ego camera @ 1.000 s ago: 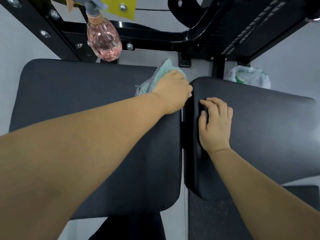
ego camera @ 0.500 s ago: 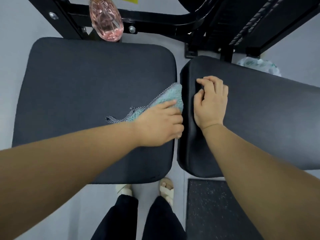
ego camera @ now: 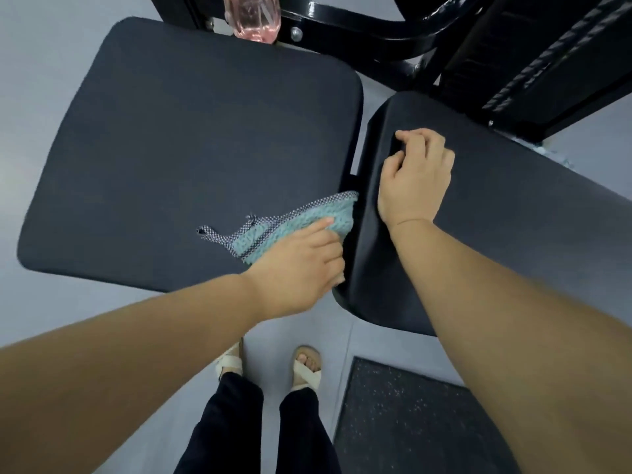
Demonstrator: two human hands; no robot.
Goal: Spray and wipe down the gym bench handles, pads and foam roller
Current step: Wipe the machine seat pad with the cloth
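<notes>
Currently: edge wipe on left pad (ego camera: 191, 131), 3 o'clock side.
Left hand (ego camera: 301, 265): grasping cloth (ego camera: 301, 220), pressed against pad rim.
Right hand (ego camera: 415, 179): clenched on right pad (ego camera: 513, 234), 1 o'clock of cloth.
Risk: cloth dragged into gap (ego camera: 355, 172) between pads.
Likely cause: fingers overrunning rim.

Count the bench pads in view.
2. Left pad, where the left hand holds the cloth; right pad across a gap, under the right hand. Others may sit off-frame.
</notes>
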